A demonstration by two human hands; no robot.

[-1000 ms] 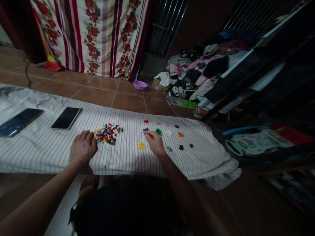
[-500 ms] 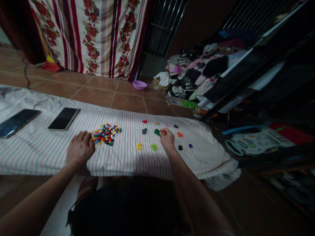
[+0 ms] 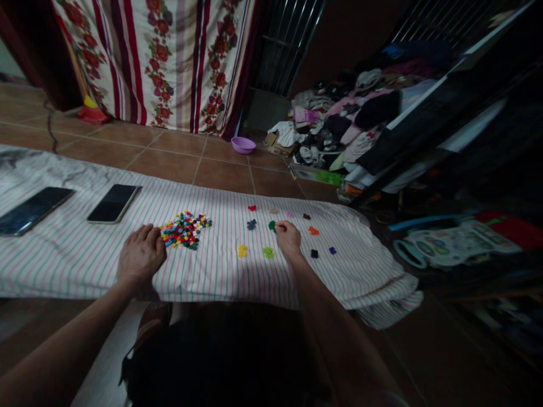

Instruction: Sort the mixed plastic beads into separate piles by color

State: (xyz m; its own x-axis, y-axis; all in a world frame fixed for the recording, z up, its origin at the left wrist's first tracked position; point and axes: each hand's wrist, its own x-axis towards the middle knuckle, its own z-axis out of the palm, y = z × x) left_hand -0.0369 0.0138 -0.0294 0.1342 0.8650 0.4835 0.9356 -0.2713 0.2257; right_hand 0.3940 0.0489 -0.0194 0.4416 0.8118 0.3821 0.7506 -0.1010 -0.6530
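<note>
My left hand (image 3: 142, 254) rests palm down on the striped cloth, fingers stretched out, its fingertips at the left edge of a mixed heap of small coloured plastic pieces (image 3: 185, 230). My right hand (image 3: 289, 237) is at a little dark green cluster (image 3: 272, 225), thumb and forefinger pinched at its right side. Whatever lies between those fingertips is too small to make out. Around it are single-colour clusters: grey (image 3: 251, 224), yellow (image 3: 242, 250), lime green (image 3: 268, 252), orange (image 3: 313, 230), black (image 3: 314, 254), blue (image 3: 332, 250) and red (image 3: 251, 208).
Two dark-screened phones (image 3: 113, 203) lie at the left on the striped cloth (image 3: 203, 282). Beyond it, a purple basin (image 3: 243, 146) sits on the tiled floor before a floral curtain (image 3: 178, 68). Clothes (image 3: 339, 118) are heaped at the back right.
The whole view has shifted slightly. My right hand stays at the dark green cluster, fingers still pinched and covering a bit more of it. My left hand remains beside the heap.
</note>
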